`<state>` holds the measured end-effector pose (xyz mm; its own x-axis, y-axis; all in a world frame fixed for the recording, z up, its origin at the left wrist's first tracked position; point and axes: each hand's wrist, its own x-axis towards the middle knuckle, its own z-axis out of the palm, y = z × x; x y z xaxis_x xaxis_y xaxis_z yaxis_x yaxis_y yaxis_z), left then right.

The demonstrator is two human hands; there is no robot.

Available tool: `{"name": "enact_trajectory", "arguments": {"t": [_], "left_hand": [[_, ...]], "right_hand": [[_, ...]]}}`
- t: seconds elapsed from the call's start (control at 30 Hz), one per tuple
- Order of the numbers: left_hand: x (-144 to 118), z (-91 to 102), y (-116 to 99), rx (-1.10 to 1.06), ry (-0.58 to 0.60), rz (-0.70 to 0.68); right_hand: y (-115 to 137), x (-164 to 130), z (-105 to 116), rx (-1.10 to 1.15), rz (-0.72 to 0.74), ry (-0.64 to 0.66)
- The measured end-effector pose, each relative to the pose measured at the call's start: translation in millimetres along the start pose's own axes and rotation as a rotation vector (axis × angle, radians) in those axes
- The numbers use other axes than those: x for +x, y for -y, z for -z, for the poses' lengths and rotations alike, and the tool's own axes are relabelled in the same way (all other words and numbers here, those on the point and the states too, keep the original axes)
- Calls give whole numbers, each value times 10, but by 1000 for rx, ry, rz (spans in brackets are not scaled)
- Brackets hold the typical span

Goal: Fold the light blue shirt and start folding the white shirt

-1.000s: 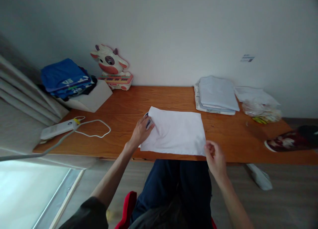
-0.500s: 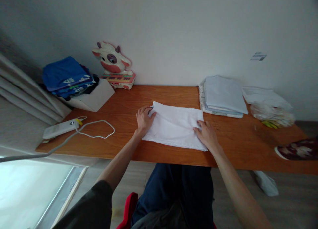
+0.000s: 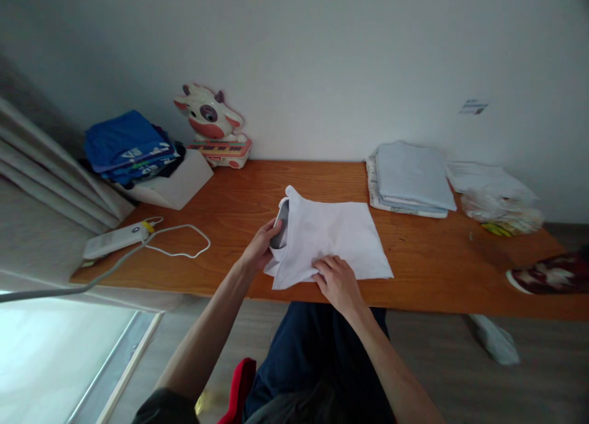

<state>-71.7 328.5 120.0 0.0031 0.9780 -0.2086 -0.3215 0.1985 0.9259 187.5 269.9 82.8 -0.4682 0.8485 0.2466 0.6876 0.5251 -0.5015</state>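
Note white cloth (image 3: 338, 231) lengthwise along tabletop (image 3: 437, 270) front edge, pinched leftmost by left hand (image 3: 261, 245), touched by right hand (image 3: 339, 284), grip unclear.

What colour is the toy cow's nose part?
The toy cow's muzzle is pinkish red; it shows in the head view.

Wall label (image 3: 473, 107) illegibly small

Brown wooden desk (image 3: 299, 178) against a pale wall (image 3: 313, 68), grey curtain (image 3: 50, 172) leftward, dim floor (image 3: 460, 381) below, perhaps wood-grained
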Motion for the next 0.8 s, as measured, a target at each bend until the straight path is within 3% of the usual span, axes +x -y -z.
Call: {"name": "enact_trajectory", "arguments": {"t": [0.1,0.23,0.33,0.4,0.47,0.57,0.63,0.73,0.8], "left_hand": [[-10,-24,-5,-59,-93,-60],[176,199,25,0,-307,2],[322,357,46,102,-246,4],[359,396,42,261,-187,-85],[305,362,24,537,-199,-214],[6,165,16,999,-318,-467],[-291,-28,67,1175,-319,-579],[-632,-252,254,1303,-86,-526],[-641,-282,416,1384,65,-456]], "right_hand": [[-105,-109,51,377,-185,-137],[-393,-501,330,1020,-631,-692],[-475,-967,524,1247,-735,-963],[-402,-1337,531,1307,-742,-996],[-267,-1715,428,1370,-784,-965],[-135,-2181,217,1446,-933,-969],[-188,-2356,164,1447,-977,-1003],[-445,-2423,263,1374,-977,-1070],[-582,-2419,347,1309,-1007,-1078]]}}
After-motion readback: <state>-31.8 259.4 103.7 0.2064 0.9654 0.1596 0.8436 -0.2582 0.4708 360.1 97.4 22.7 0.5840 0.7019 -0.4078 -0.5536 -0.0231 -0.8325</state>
